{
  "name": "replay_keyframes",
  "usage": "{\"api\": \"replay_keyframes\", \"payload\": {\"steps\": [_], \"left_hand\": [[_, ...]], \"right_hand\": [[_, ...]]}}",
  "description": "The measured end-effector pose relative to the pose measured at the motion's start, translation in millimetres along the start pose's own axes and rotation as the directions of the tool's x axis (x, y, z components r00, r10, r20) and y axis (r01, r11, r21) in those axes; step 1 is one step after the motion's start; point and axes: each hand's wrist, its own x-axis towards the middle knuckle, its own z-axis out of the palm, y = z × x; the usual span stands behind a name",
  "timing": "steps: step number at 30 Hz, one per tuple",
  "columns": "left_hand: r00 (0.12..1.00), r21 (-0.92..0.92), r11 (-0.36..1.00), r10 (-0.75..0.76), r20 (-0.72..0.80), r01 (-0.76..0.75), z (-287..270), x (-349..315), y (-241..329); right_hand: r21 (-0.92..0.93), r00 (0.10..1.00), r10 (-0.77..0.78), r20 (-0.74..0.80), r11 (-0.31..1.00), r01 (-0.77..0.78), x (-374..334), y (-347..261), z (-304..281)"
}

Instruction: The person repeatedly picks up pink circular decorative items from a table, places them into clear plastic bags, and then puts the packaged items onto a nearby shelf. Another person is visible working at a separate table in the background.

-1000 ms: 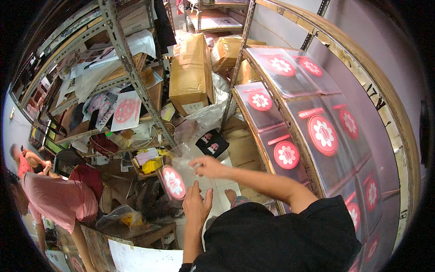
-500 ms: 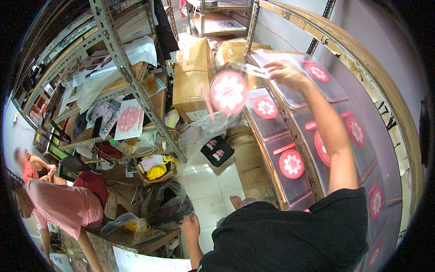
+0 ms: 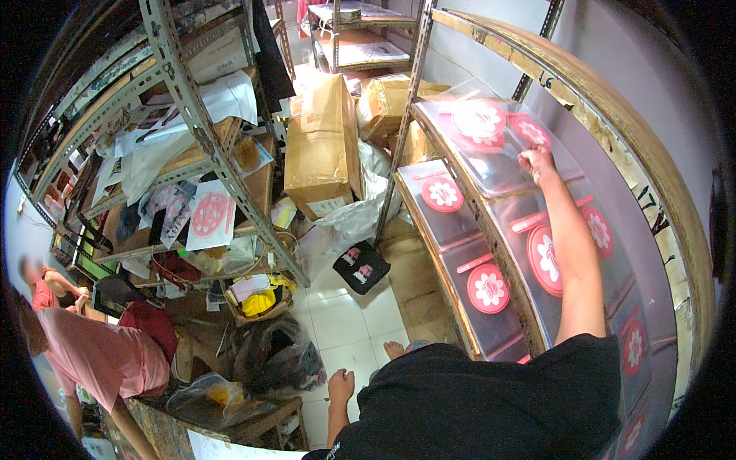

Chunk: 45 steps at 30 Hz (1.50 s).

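- A clear plastic packet with a round red-and-white flower disc inside (image 3: 479,123) lies on top of the stack on the upper metal shelf (image 3: 460,165), toward one o'clock in the view.
- The right hand (image 3: 537,162) rests at the packet's right edge, at about four o'clock from the red disc, fingers curled down onto the plastic; whether they pinch it cannot be told.
- The left hand (image 3: 340,383) hangs low at six o'clock, well apart from the shelf, fingers loosely bent and holding nothing.
- More clear packets with red flower discs (image 3: 546,259) fill the same shelf along the right forearm, each with a red strip beside the disc.
- A lower shelf at five o'clock from the packet carries similar packets with smaller red discs (image 3: 488,289).
- A tall brown cardboard box with a white label (image 3: 322,149) stands at nine o'clock from the packet.
- A black pouch with pale pictures (image 3: 361,267) lies on the white tiled floor (image 3: 345,322) below it.
- A white sheet with a red round print (image 3: 210,216) hangs on the left rack.
- A person in a pink shirt (image 3: 100,353) bends at eight o'clock.
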Motion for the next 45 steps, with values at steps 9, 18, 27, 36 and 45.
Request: {"api": "replay_keyframes", "payload": {"steps": [9,18,27,36,45], "left_hand": [[1.000,0.050,0.998,-0.029,-0.007,0.030,-14,6,-5],[0.999,-0.016,0.999,-0.037,0.009,0.037,-19,-15,2],[0.994,-0.022,1.000,-0.002,-0.105,-0.001,-49,-30,19],[0.986,-0.087,0.996,-0.039,-0.162,0.025,-84,-64,46],[0.902,-0.198,0.979,-0.133,-0.411,0.054,-120,-123,68]], "right_hand": [[-0.097,0.998,0.056,-0.039,0.994,-0.059,-8,22,11],[-0.245,1.000,0.008,-0.022,0.969,-0.013,-6,20,-5],[-0.562,0.979,-0.008,0.202,0.818,0.123,-23,-15,-3],[-0.794,0.696,-0.432,0.573,-0.085,0.601,42,9,-58],[-0.563,0.642,-0.284,0.712,0.316,0.764,-60,-11,115]]}}
